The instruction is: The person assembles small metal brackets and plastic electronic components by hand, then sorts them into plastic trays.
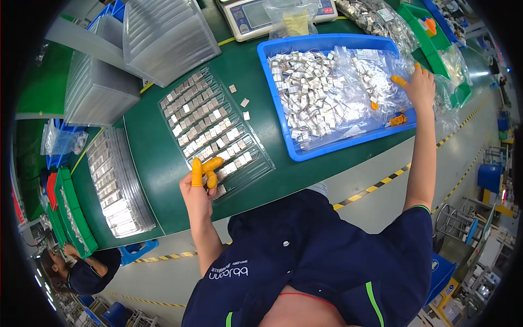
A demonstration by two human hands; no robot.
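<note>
My left hand (pixel 200 188), with orange finger cots, is at the near end of a clear plastic tray (pixel 260 143). Its cotted fingers are curled close together; whatever may be between them is hidden. Rows of small silvery-white rectangular parts with thin leads (pixel 210 121) fill much of that tray. My right hand (pixel 420 90), also in orange cots, hovers over or touches a clear plastic bag (pixel 389 82) at the right side of a blue bin (pixel 291 148). Its thumb and forefinger are spread apart. Many loose parts of the same kind (pixel 310 87) lie heaped in the bin.
Three loose parts (pixel 245 102) lie between tray and bin. Orange finger cots (pixel 397 120) sit in the bin's near right corner. A scale (pixel 256 16) stands behind. Stacked clear trays (pixel 163 38) rise far left; filled trays (pixel 117 185) lie left. Another person (pixel 90 270) works at lower left.
</note>
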